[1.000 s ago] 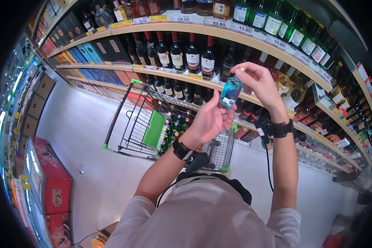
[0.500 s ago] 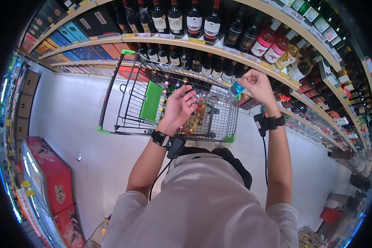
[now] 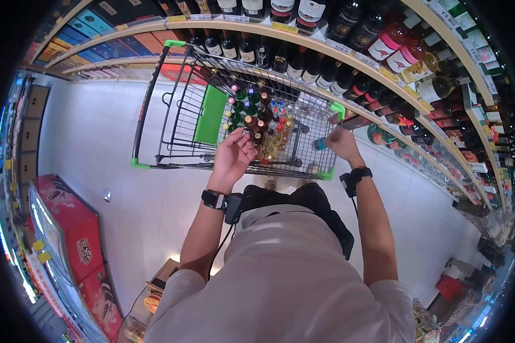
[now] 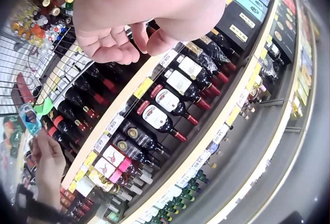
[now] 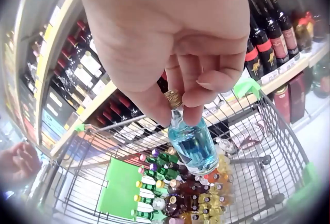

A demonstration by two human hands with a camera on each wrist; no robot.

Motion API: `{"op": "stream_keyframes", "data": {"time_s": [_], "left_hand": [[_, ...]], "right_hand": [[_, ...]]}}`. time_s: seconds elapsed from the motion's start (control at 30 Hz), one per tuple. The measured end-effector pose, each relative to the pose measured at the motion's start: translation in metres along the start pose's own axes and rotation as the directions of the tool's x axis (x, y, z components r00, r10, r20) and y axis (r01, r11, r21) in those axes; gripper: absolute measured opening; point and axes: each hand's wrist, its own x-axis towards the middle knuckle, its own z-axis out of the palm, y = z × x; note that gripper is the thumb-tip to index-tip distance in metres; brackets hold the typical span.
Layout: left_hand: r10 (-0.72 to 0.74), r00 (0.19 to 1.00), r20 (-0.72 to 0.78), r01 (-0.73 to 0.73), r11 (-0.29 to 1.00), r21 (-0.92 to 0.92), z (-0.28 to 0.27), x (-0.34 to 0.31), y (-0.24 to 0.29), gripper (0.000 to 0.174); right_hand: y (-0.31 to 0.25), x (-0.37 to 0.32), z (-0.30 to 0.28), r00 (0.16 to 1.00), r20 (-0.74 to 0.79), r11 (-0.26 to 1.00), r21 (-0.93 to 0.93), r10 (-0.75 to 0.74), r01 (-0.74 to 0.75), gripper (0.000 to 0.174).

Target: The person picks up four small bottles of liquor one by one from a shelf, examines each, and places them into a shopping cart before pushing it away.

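1. Blue bottle [image 5: 193, 144], with a gold cap [image 5: 172, 98], hangs tilted over the shopping cart [image 3: 326, 173], near its green-cornered end.
2. Right hand [image 3: 343, 145]: fingers narrow, pinching the bottle at its capped neck.
3. Left hand [image 3: 233, 157]: fingers loosely curled and apart from the blue bottle, palm up, holding nothing, near the cart's near side.
4. Many small bottles [image 3: 263, 123] are grouped inside the cart, beside its green panel [image 3: 213, 117].
5. Wine bottles [image 3: 246, 51] line the shelves beyond.
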Motion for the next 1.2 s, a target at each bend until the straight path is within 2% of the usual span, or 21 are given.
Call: {"op": "stream_keyframes", "data": {"time_s": [0.1,0.17,0.33,0.37,0.47,0.5,0.6,0.63,0.73,0.77,0.87,0.97,1.2], "left_hand": [[0.019,1.000,-0.023,-0.020,1.000,-0.020,-0.004,-0.007,0.001,0.008],[0.017,1.000,-0.016,-0.018,0.999,-0.029,-0.015,-0.008,0.002,0.008],[0.024,0.993,-0.112,-0.027,0.999,-0.029,-0.024,-0.010,-0.001,0.006],[0.027,0.993,-0.116,-0.030,0.999,-0.024,-0.025,-0.011,-0.002,0.006],[0.009,0.995,-0.097,-0.012,0.999,-0.032,-0.029,-0.010,-0.005,0.006],[0.000,0.995,-0.100,-0.003,1.000,-0.029,-0.027,-0.009,-0.007,0.006],[-0.036,0.993,-0.114,0.033,0.999,-0.029,-0.033,-0.003,-0.015,0.006],[-0.047,0.991,-0.128,0.043,0.999,-0.033,-0.035,-0.003,-0.018,0.006],[-0.072,0.986,-0.150,0.068,0.997,-0.031,-0.045,0.006,-0.024,0.005],[-0.083,0.982,-0.170,0.077,0.996,-0.040,-0.047,0.007,-0.028,0.005],[-0.110,0.968,-0.225,0.101,0.994,-0.048,-0.047,0.011,-0.036,0.005],[-0.141,0.963,-0.230,0.131,0.990,-0.055,-0.054,0.015,-0.039,0.008],[-0.145,0.939,-0.311,0.151,0.989,-0.007,-0.079,0.019,-0.040,0.008]], "right_hand": [[0.014,0.006,0.031,0.994,0.076,0.997,-0.021,0.079,-0.077,0.031],[0.020,0.011,0.049,0.985,0.147,0.995,-0.038,0.095,-0.090,0.031],[0.044,0.030,0.104,0.963,0.254,0.995,-0.075,0.088,-0.071,0.027],[0.047,0.034,0.116,0.952,0.282,0.988,-0.129,0.121,-0.087,0.024],[0.072,0.044,0.159,0.913,0.342,0.974,-0.125,0.221,-0.189,0.031],[0.076,0.043,0.172,0.951,0.264,0.976,-0.185,0.162,-0.115,0.031],[0.095,0.048,0.204,0.930,0.275,0.960,-0.207,0.243,-0.190,0.028],[0.101,0.050,0.215,0.924,0.271,0.960,-0.143,0.270,-0.239,0.024],[0.104,0.066,0.231,0.837,0.420,0.934,-0.224,0.350,-0.278,0.029],[0.104,0.067,0.235,0.834,0.419,0.933,-0.168,0.360,-0.318,0.031],[0.107,0.079,0.246,0.787,0.507,0.936,-0.164,0.352,-0.312,0.035],[0.134,0.084,0.287,0.898,0.311,0.951,-0.112,0.310,-0.289,0.021],[0.162,0.107,0.343,0.862,0.306,0.914,-0.164,0.404,-0.371,0.025]]}}
